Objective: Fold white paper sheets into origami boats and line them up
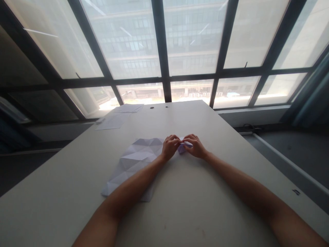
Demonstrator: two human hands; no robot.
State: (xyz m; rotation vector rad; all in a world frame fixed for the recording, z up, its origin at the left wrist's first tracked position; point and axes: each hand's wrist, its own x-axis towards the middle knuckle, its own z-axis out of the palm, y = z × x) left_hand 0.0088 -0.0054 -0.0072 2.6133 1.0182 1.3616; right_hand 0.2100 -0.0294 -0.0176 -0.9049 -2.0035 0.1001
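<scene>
While a small, purplish folded paper is held around the middle of the white surface, it's both hands on it: the left hand pinches from the left, the right hand from the right, fingers of each clamped on the paper! Just to the left, a big creased sheet spreads out, the left forearm crossing over its right part. Toward the far left, loose flat papers overlap, tall windows stand beyond, and far right hangs a bluish curtain.
</scene>
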